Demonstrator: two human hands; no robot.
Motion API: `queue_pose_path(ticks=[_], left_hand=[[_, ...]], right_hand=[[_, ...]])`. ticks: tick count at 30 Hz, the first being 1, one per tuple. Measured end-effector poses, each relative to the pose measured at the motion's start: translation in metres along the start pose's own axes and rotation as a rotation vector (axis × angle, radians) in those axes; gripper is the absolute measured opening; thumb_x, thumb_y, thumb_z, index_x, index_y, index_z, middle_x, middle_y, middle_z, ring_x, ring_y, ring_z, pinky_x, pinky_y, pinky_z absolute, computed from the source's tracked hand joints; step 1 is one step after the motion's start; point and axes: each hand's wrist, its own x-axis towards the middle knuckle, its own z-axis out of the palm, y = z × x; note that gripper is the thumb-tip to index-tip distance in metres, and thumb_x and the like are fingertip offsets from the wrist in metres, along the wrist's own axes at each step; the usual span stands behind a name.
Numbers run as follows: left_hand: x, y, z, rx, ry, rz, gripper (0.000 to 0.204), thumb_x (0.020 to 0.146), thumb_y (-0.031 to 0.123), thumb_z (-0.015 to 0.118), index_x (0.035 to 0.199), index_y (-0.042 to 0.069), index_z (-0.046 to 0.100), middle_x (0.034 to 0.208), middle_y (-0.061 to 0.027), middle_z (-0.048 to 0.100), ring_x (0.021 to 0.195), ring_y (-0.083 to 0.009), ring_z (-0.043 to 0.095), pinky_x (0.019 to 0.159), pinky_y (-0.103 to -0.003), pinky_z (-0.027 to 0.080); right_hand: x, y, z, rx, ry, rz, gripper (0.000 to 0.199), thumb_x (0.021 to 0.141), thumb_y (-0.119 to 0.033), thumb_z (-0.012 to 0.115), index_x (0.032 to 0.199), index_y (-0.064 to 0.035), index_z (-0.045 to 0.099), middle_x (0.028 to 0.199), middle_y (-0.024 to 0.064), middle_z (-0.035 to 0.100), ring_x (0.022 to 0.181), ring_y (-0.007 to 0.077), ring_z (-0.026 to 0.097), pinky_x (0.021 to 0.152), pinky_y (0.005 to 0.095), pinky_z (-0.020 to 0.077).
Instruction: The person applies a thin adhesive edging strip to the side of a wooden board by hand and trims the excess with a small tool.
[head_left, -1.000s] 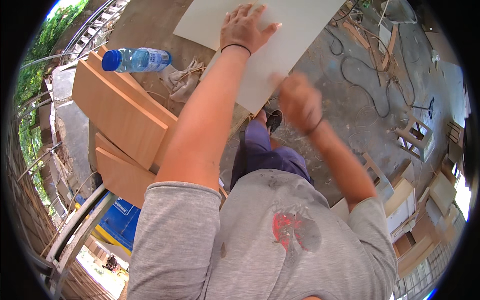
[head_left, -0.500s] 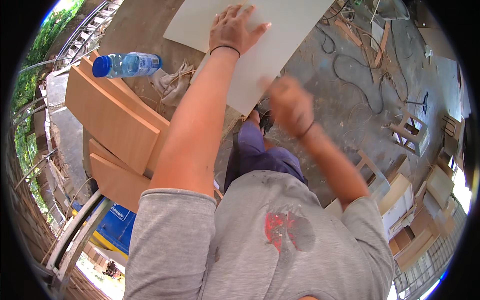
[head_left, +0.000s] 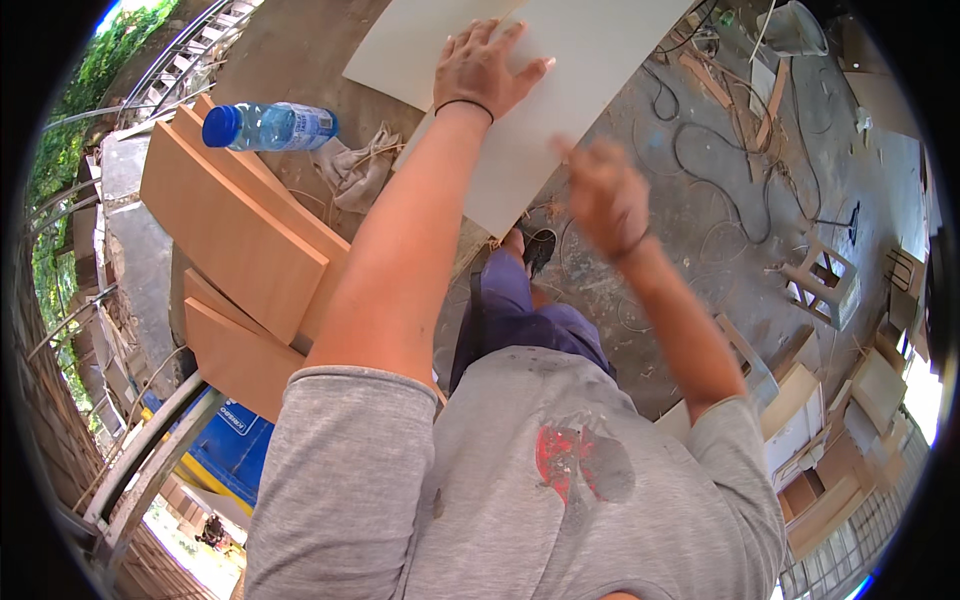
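Left hand [head_left: 485, 68] lies flat, fingers spread, on the pale board [head_left: 560, 110] — pinning it steady. Right hand [head_left: 600, 190] hovers at the board's near edge, blurred — grip cannot be told.

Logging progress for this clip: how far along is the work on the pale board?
Done: nothing finished is visible. In hand: the left hand lies flat on the pale board, pinning it; the right hand is blurred at its near edge, contents unclear. Left: the brown boards lie untouched beside a water bottle.
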Motion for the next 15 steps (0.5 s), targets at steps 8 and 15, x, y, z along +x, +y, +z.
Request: queue_pose_path(ticks=[8, 15], left_hand=[[0.001, 0.0, 0.0, -0.001, -0.017, 0.011, 0.068, 0.083, 0.068, 0.052, 0.139, 0.028, 0.049, 0.147, -0.0049, 0.044, 0.139, -0.0217, 0.035, 0.117, -0.04, 0.024], [0.002, 0.0, -0.002, 0.055, 0.008, 0.025, 0.065, 0.083, 0.067, 0.055, 0.135, 0.027, 0.054, 0.143, -0.0039, 0.048, 0.134, -0.0232, 0.042, 0.112, -0.038, 0.032]], right_hand=[[-0.069, -0.109, 0.027, 0.205, -0.486, -0.321, 0.035, 0.079, -0.007, 0.059, 0.11, -0.0192, 0.068, 0.088, 0.0139, 0.061, 0.084, 0.0336, 0.062, 0.066, 0.0395, 0.0547], [0.014, -0.018, -0.008, 0.004, -0.111, -0.007, 0.034, 0.076, -0.012, 0.059, 0.11, -0.015, 0.063, 0.086, 0.0086, 0.061, 0.085, 0.029, 0.062, 0.073, 0.0423, 0.0512]])
